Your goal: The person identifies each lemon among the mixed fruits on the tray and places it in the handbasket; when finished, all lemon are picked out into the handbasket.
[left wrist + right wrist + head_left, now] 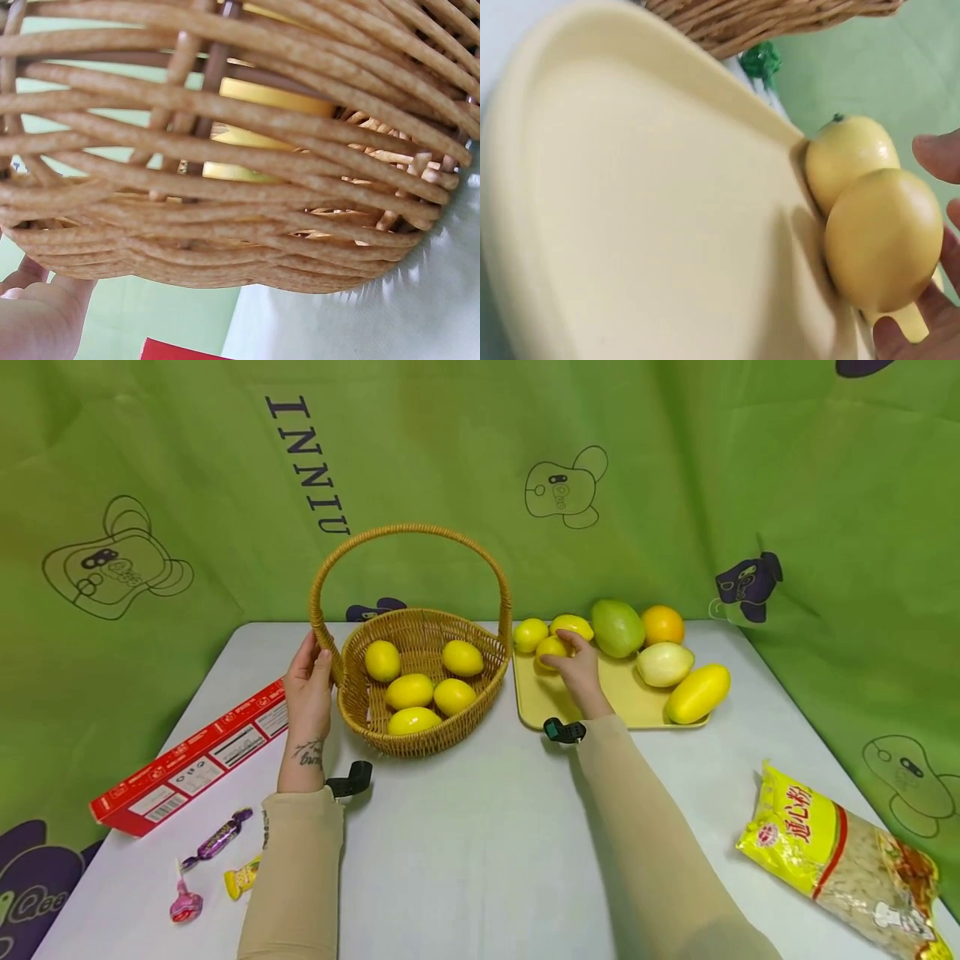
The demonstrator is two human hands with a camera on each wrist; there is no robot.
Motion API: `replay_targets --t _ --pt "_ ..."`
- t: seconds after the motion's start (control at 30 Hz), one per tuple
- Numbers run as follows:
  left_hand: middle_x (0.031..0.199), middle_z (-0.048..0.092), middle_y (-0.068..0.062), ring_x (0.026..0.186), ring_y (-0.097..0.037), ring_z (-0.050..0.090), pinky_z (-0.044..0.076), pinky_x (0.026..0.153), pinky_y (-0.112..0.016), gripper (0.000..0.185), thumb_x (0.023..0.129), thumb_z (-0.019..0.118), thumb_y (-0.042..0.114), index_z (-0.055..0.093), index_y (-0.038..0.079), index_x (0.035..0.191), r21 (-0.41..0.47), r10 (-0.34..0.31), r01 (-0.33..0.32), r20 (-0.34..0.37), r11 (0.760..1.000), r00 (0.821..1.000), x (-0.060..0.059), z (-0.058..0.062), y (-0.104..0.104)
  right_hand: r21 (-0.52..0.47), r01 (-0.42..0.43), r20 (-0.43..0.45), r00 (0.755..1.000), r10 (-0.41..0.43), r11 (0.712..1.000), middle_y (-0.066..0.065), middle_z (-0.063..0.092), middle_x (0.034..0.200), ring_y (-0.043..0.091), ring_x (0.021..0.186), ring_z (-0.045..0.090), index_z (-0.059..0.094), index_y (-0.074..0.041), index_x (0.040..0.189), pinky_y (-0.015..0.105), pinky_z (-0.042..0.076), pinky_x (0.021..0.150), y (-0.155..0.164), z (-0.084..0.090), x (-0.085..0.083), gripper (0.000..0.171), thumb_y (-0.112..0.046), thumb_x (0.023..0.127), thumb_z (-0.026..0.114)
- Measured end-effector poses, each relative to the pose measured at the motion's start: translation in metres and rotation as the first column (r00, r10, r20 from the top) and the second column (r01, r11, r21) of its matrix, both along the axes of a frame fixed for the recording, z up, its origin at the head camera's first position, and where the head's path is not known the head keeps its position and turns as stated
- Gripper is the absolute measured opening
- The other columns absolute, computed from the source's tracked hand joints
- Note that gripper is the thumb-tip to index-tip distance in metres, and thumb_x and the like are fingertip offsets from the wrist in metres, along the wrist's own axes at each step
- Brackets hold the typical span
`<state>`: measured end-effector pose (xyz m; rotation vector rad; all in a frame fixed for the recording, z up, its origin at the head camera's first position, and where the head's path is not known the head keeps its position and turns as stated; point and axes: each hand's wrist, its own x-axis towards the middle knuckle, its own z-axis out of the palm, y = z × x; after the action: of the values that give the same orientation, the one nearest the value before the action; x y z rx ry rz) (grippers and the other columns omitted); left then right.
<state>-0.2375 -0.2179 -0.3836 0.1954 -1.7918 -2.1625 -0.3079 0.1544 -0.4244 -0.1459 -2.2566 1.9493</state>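
Observation:
A wicker basket [420, 693] with a tall handle stands mid-table and holds several lemons [410, 691]. My left hand [315, 656] grips its left rim where the handle meets it. In the left wrist view the basket wall [247, 225] fills the frame, with my palm [37, 315] at the lower left. To the right lies a pale yellow tray [570, 706]. My right hand [562, 652] is curled round a lemon [551, 647] at the tray's far left corner. Up close, that lemon [881, 236] sits between my fingers [939, 156], touching a second lemon [847, 154].
The tray also carries another lemon [573, 626], a green mango [617, 627], an orange [663, 625], a pale fruit [663, 663] and a yellow mango [697, 693]. A red box [191, 760] and wrapped candies [217, 839] lie at the left. A pasta bag [840, 860] lies front right.

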Motion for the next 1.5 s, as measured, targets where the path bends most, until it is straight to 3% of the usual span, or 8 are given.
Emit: replay_targets --t 0.27,0.6,0.9,1.1,1.27,1.5 --pt "0.144 0.04 -0.005 0.129 -0.018 0.04 0.034 0.109 -0.034 0.042 0.098 0.045 0.019 0.042 0.023 0.139 -0.006 0.004 -0.004 0.004 1.0 1.0 0.0 0.001 0.0 0.041 -0.023 -0.009 1.0 0.024 0.999 0.023 0.047 0.132 0.029 0.123 0.041 0.046 0.008 0.128 0.037 0.034 0.108 -0.004 0.001 -0.006 0.058 0.009 0.074 0.066" --pt "0.145 0.039 -0.004 0.129 -0.018 0.04 0.035 0.108 -0.034 0.042 0.098 0.045 0.02 0.042 0.025 0.139 -0.027 0.004 -0.004 0.019 1.0 1.0 -0.001 0.001 0.0 0.104 -0.056 0.115 0.992 0.044 0.993 0.017 0.041 0.138 0.029 0.12 0.04 0.041 0.0 0.135 0.039 0.036 0.104 -0.005 -0.006 -0.006 0.069 0.004 0.072 0.069" --pt "0.145 0.039 -0.005 0.13 -0.018 0.04 0.034 0.109 -0.034 0.042 0.098 0.045 0.018 0.043 0.024 0.139 -0.008 -0.001 0.001 0.003 1.0 1.0 0.001 0.0 0.0 0.118 -0.082 0.071 0.995 0.074 0.99 0.017 0.044 0.134 0.027 0.113 0.042 0.044 -0.001 0.132 0.037 0.039 0.097 0.002 0.002 0.006 0.062 0.001 0.074 0.067" --pt "0.144 0.04 -0.005 0.129 -0.019 0.041 0.034 0.109 -0.033 0.042 0.098 0.045 0.018 0.042 0.023 0.139 -0.006 -0.003 0.003 -0.009 1.0 1.0 0.0 0.001 0.0 0.013 -0.144 -0.009 0.99 0.144 0.989 0.016 0.043 0.134 0.021 0.108 0.043 0.044 0.001 0.131 0.028 0.041 0.09 0.004 0.015 0.02 0.058 0.005 0.077 0.063" --pt "0.145 0.039 -0.005 0.13 -0.019 0.04 0.033 0.109 -0.034 0.042 0.098 0.044 0.018 0.042 0.023 0.14 -0.012 -0.003 0.003 -0.005 1.0 1.0 0.0 0.002 0.0 -0.059 -0.232 -0.08 0.971 0.227 0.971 0.015 0.043 0.132 0.015 0.104 0.044 0.043 0.004 0.131 0.019 0.044 0.083 -0.002 0.031 0.039 0.056 0.009 0.077 0.059" --pt "0.144 0.041 -0.005 0.128 -0.018 0.042 0.034 0.109 -0.033 0.041 0.098 0.045 0.018 0.043 0.023 0.139 -0.005 -0.002 0.002 -0.007 1.0 1.0 0.0 0.002 0.001 -0.135 -0.396 -0.157 0.914 0.375 0.908 0.014 0.045 0.129 0.016 0.102 0.047 0.042 0.007 0.13 0.02 0.047 0.081 -0.027 0.048 0.063 0.057 0.013 0.075 0.058"
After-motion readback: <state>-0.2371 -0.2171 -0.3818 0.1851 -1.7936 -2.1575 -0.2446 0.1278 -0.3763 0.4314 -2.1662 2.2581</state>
